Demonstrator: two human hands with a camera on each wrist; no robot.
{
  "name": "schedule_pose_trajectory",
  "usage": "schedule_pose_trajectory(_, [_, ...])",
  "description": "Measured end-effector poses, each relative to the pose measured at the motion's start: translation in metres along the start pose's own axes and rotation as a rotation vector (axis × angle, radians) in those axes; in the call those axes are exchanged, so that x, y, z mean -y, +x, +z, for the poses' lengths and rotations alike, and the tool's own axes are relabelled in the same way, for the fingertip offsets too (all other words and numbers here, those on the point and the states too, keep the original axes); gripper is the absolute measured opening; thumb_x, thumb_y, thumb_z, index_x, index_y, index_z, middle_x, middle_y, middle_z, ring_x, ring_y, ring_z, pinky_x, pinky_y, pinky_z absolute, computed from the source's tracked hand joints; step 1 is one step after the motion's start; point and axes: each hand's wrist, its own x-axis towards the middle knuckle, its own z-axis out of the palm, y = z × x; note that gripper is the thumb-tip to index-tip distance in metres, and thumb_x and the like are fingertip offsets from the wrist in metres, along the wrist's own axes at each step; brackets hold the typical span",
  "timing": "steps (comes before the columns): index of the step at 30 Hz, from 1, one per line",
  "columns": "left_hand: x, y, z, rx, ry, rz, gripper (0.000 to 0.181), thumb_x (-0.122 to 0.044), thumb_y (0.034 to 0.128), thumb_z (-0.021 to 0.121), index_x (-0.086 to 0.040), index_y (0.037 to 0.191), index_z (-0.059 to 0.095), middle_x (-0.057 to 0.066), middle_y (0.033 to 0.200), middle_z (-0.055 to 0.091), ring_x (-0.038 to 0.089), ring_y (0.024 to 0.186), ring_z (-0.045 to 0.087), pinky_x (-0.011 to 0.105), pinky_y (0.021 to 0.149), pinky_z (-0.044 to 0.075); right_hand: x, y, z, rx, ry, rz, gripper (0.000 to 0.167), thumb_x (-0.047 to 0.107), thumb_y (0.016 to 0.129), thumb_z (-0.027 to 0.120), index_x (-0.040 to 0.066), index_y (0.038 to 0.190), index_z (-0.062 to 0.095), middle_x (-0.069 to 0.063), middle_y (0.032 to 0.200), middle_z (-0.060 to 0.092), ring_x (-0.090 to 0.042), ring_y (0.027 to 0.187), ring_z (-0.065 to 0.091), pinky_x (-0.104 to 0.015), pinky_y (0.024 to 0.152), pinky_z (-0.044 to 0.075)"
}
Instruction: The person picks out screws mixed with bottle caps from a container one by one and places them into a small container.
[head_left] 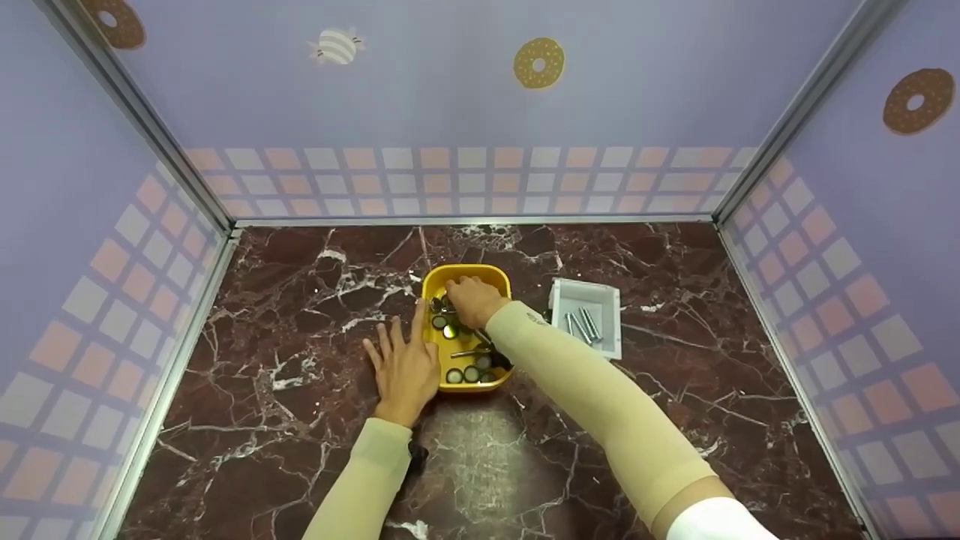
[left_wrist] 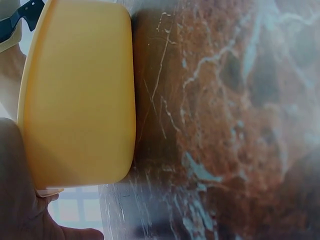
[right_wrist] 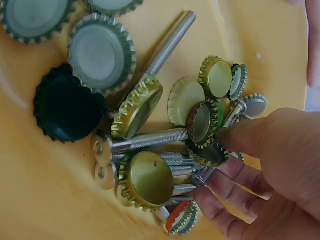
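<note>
Fingers (right_wrist: 216, 212) of the right hand (head_left: 476, 300) bend in toward the thumb over a heap of bottle caps (right_wrist: 150, 178) and bolts (right_wrist: 147, 141); whether they pinch a bolt or merely touch it, I cannot tell. Around them some caps show gold tops and others pale insides, while one dark cap (right_wrist: 67, 105) lies partly under a pale one. The bolts lie mostly side by side, but one slants away from the rest, its threaded end over bare yellow plastic. All of this is in the yellow tub (head_left: 466, 388), with further caps toward its near end. At the tub's left side the left hand (head_left: 406, 371) has its fingers straight and spread, the index finger along the rim and the others fanned out to the left. The tub stands on the dark marbled desk (head_left: 720, 405), below the middle of the far edge and apart from it. Just right of the tub, toward the desk's far right corner, sits a white box (head_left: 617, 330) with more bolts lying slanted inside. Cream sleeves (head_left: 592, 375) cover both forearms. Beyond the far edge rises a lilac panel (head_left: 435, 82) printed with doughnuts and pink and white squares.
</note>
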Motion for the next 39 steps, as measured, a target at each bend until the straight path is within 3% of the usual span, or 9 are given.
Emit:
schedule_pose_trajectory(6, [0.000,0.000,0.000,0.004,-0.002,-0.010,0.073,-0.027,0.1200,0.046,-0.036,0.188,0.023,0.035,0.184,0.038,0.064,0.177,0.021,0.085,0.143,0.005,-0.010,0.014,0.015,0.024,-0.024,-0.050,0.033,0.013,0.115,0.070,0.011,0.148,0.072,-0.018,0.138,0.078,-0.041,0.130,0.078,-0.062,0.108,0.069])
schedule_pose_trajectory(11, [-0.001,0.000,0.001,0.009,0.003,-0.013,0.073,-0.028,0.1196,0.047,-0.037,0.188,0.023,0.034,0.184,0.037,0.064,0.177,0.021,0.085,0.143,0.005,-0.013,0.012,0.012,0.022,-0.019,-0.080,0.020,0.013,0.117,0.067,0.013,0.135,0.075,-0.014,0.125,0.082,-0.038,0.117,0.082,-0.058,0.099,0.072])
schedule_pose_trajectory(16, [-0.001,-0.001,0.001,0.004,-0.009,-0.014,0.072,-0.027,0.1201,0.048,-0.036,0.188,0.024,0.034,0.185,0.037,0.064,0.177,0.021,0.085,0.143,0.004,-0.001,-0.013,-0.013,0.016,0.007,-0.088,0.018,0.010,0.116,0.067,0.012,0.131,0.077,-0.014,0.122,0.083,-0.038,0.112,0.084,-0.058,0.095,0.072])
schedule_pose_trajectory(22, [-0.002,-0.002,-0.001,0.012,-0.021,-0.011,0.072,-0.028,0.1212,0.048,-0.036,0.188,0.024,0.034,0.185,0.036,0.064,0.177,0.021,0.085,0.143,0.004,0.008,-0.038,-0.031,0.040,0.048,-0.080,0.025,0.011,0.118,0.064,0.010,0.140,0.077,-0.015,0.132,0.084,-0.039,0.120,0.083,-0.058,0.102,0.071])
schedule_pose_trajectory(31, [0.000,-0.001,0.002,0.023,-0.017,-0.021,0.070,-0.028,0.1223,0.043,-0.037,0.188,0.022,0.035,0.186,0.035,0.065,0.177,0.019,0.086,0.142,0.003,-0.004,-0.033,-0.021,0.007,0.181,-0.103,0.026,0.008,0.113,0.070,0.003,0.138,0.078,-0.019,0.132,0.085,-0.037,0.114,0.084,-0.050,0.099,0.071])
schedule_pose_trajectory(36, [-0.001,-0.001,0.002,0.030,-0.012,-0.017,0.070,-0.028,0.1220,0.041,-0.036,0.189,0.020,0.035,0.186,0.035,0.065,0.177,0.019,0.086,0.143,0.002,-0.019,-0.026,-0.010,-0.032,0.245,-0.107,0.019,0.015,0.111,0.074,0.008,0.127,0.081,-0.013,0.121,0.086,-0.030,0.101,0.082,-0.043,0.091,0.070])
schedule_pose_trajectory(39, [-0.002,-0.001,0.002,0.025,-0.012,-0.008,0.070,-0.028,0.1220,0.042,-0.036,0.189,0.021,0.035,0.185,0.036,0.065,0.177,0.020,0.086,0.142,0.003,-0.021,-0.034,-0.014,-0.074,0.287,-0.108,0.014,0.015,0.110,0.075,0.009,0.121,0.082,-0.009,0.114,0.087,-0.024,0.092,0.080,-0.038,0.084,0.068])
